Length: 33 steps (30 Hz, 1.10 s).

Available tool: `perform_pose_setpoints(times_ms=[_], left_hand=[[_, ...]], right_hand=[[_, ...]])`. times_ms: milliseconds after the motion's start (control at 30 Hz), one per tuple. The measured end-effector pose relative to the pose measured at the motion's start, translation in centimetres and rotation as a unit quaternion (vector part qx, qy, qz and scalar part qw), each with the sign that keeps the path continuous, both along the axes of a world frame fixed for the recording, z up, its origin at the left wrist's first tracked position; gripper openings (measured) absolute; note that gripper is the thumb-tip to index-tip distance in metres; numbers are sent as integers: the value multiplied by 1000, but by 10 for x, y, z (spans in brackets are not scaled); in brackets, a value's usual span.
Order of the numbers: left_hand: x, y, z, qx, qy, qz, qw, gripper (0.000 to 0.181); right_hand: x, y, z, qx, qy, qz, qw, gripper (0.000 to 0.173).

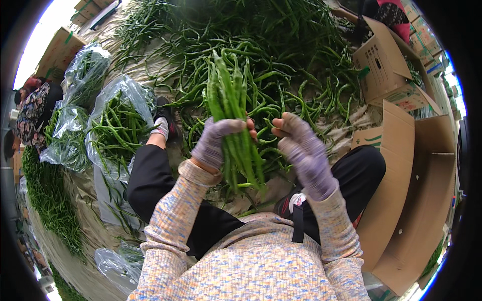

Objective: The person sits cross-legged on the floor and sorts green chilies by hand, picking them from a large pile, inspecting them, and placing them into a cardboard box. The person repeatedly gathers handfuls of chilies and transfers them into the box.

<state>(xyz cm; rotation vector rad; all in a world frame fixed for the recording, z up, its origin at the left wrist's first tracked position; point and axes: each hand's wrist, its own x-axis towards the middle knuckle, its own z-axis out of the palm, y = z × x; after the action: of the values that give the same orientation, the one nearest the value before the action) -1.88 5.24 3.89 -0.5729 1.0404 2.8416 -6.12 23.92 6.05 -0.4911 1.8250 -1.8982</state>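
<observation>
A bunch of long green chili peppers (230, 94) stands roughly lengthwise in the grip of my left hand (218, 137), which wears a purple knit glove with bare fingertips. The thumb lies across the front of the bunch, and its lower ends are blurred. To the right, my right hand (303, 150) is gloved the same way and holds nothing. Its fingers are parted and point towards the bunch without touching it. Beneath and beyond both hands spreads a large heap of loose green peppers (263, 75) on a tan ground sheet (162, 81).
An opened cardboard box (395, 195) lies beside my right knee, with another carton (380, 64) beyond it. Clear plastic bags of peppers (116, 128) rest left of my leg. Another person in a floral top (34, 113) is at far left, near a further pepper pile (52, 203).
</observation>
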Motion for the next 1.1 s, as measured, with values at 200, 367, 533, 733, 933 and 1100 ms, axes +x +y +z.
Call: perform_pose_setpoints(times_ms=[200,367,533,733,933,1100], left_hand=[[7,59,4,-34,-79,140,986,19],[-3,72,23,53,-101,83,990,16],[-46,108,66,27,4,45,999,19],[-101,171,157,71,207,-129,967,39],[-150,284,189,108,285,-359,882,42],[-164,389,163,86,228,-489,838,41]], right_hand=[[37,-15,-15,206,315,11,926,94],[20,5,19,208,186,56,959,98],[-14,37,38,135,320,-17,938,100],[-60,107,125,162,439,-172,867,90],[-87,225,176,112,344,-261,895,87],[-87,332,140,107,332,-359,866,84]])
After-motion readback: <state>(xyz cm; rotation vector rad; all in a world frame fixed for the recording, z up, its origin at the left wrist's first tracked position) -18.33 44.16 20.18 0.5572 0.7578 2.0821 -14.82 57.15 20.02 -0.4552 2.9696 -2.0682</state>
